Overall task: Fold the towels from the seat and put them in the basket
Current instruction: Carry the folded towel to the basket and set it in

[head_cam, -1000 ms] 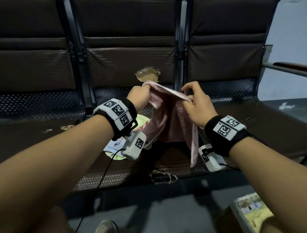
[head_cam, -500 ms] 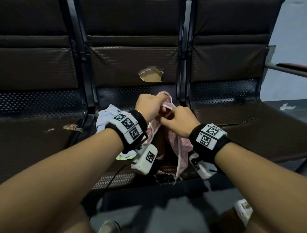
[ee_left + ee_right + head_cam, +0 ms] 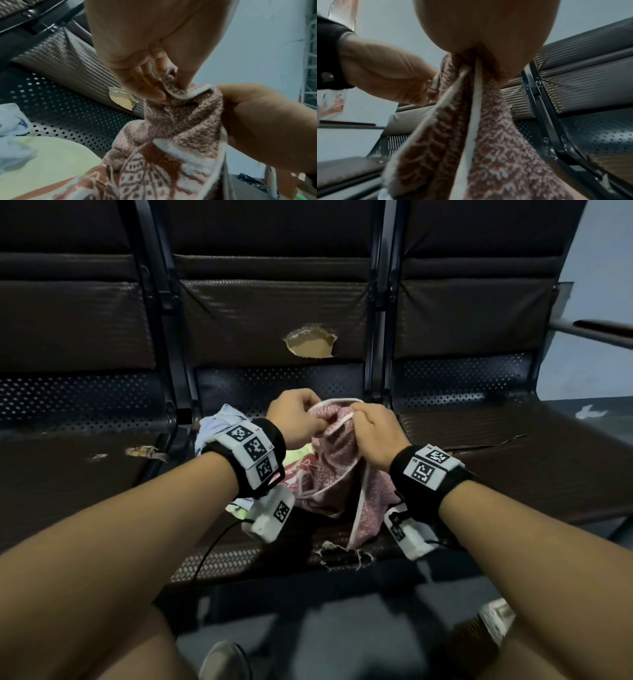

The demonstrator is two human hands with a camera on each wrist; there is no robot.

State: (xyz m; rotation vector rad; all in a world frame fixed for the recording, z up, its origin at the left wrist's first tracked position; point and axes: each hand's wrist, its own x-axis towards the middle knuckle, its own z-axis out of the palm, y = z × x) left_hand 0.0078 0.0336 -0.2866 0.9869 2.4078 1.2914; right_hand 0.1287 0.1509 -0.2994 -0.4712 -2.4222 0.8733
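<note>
In the head view, a pink patterned towel [image 3: 334, 467] is held at the centre of the frame, above the middle seat [image 3: 274, 556] of a dark bench. Its white-bound top edge is pinched by the left hand [image 3: 296, 419] and the right hand [image 3: 376, 433], which are set close together, fingers curled onto the cloth. The rest of the towel hangs down and bunches on the seat. A pale blue cloth [image 3: 219, 422] and a yellow-green cloth [image 3: 298, 455] are seen to the left, partly hidden behind the left wrist. No basket can be made out with certainty. Square black-and-white coded markers are worn on both wristbands; no readable writing or brand is seen.

In the left wrist view, the towel [image 3: 180, 121] fills the centre and lower right. A fold of its white hem is nipped between thumb and fingers of the left hand [image 3: 150, 60] at upper centre, and its right side is gripped by the right hand [image 3: 257, 128].

In the right wrist view, the towel [image 3: 488, 135] drops from the closed right hand [image 3: 488, 33] at the top, with the left hand [image 3: 388, 75] holding it at left.

The towel is judged soft, light and limp, not slippery; it will sag wherever unsupported. It is best held at the bound hem, near the corners, so that the edges can be matched for a fold.
</note>
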